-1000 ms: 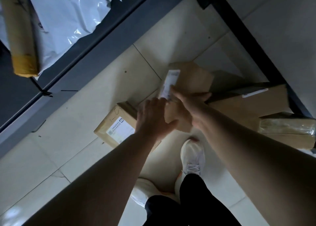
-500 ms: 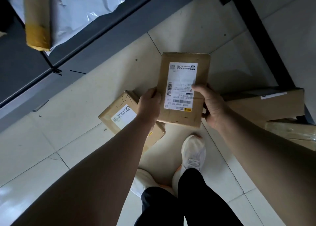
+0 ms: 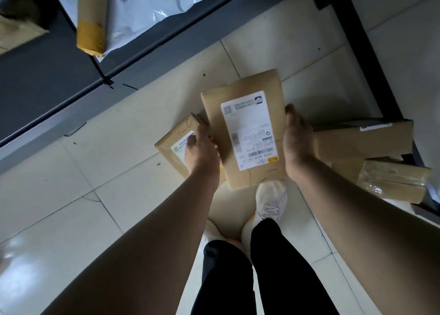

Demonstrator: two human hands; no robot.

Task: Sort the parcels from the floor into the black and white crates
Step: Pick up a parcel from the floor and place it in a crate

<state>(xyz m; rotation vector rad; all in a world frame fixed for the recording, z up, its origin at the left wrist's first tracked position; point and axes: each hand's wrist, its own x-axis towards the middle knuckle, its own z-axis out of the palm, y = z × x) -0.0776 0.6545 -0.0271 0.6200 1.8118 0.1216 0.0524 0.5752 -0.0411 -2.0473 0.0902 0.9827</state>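
I hold a flat brown cardboard parcel point(image 3: 247, 114) with a white shipping label above the tiled floor. My left hand point(image 3: 202, 148) grips its left edge and my right hand point(image 3: 296, 143) grips its right edge. Below it on the floor lies a second brown parcel point(image 3: 173, 138) with a white label, partly hidden by my left hand. More brown parcels point(image 3: 362, 143) lie on the floor to the right, one wrapped in clear tape point(image 3: 392, 181). A dark crate point(image 3: 152, 50) at the upper left holds a white plastic mailer point(image 3: 147, 7) and a long brown parcel point(image 3: 91, 17).
A black metal frame point(image 3: 362, 52) runs along the right, behind the parcels there. My white shoes point(image 3: 271, 200) and black trousers stand on the pale tiles just below the held parcel. Another brown box point(image 3: 16, 33) shows at the far upper left.
The parcel went from lying on the floor under both hands to lifted with its label up. It now sits higher and tilted slightly counter-clockwise.
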